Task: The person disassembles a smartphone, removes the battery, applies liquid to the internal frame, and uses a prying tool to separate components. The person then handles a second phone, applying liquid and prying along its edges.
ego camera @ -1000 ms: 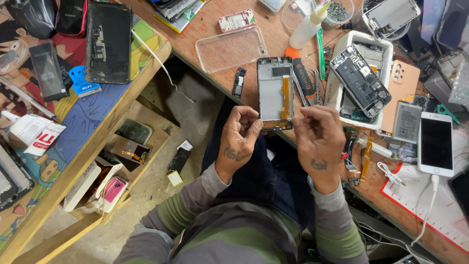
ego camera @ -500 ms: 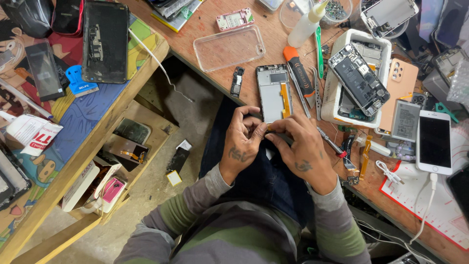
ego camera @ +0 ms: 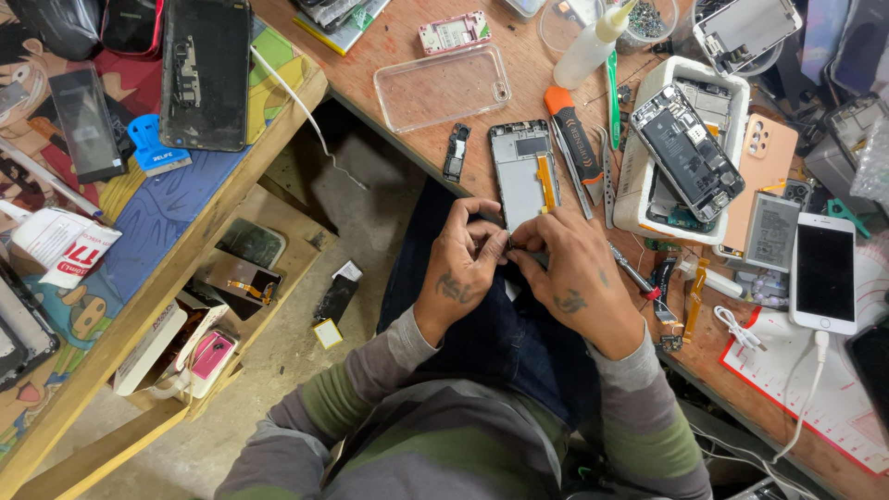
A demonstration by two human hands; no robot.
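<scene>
Far left: a wooden side bench (ego camera: 139, 306) with a bright cartoon-printed cover, bearing a dark rectangular phone back (ego camera: 206, 74), gutted and dusty, beside a smaller black glass panel (ego camera: 86, 120) and a blue plastic pry card (ego camera: 153, 148). Further right, on the scuffed reddish-brown worktable (ego camera: 407, 51): a clear, glossy, soft-looking phone case (ego camera: 443, 88), lying flat.

At centre, the left hand (ego camera: 460, 268), fingers curled in, pinching at the lower edge of the opened phone frame (ego camera: 525, 176). Meeting it fingertip to fingertip, the right hand (ego camera: 574, 278), likewise pinched on that same lower edge; whatever small part sits between the fingertips, too tiny to tell. Frame itself: a flat grey metal rectangle with rounded corners, an orange flex ribbon running down its right side, lying at the near table edge over a lap in dark denim. Long axis almost straight away from the body, top end pointing to the far side of the table, leaning slightly left.

Just right of the frame: an orange-and-black screwdriver handle (ego camera: 574, 139) and thin steel tweezers (ego camera: 604, 176), roughly parallel to it. Beyond, a white foam tray (ego camera: 639, 176) with a stripped phone (ego camera: 687, 153) angled across it. Far right: a white phone (ego camera: 824, 273), dark screen up, white cable plugged in.
</scene>
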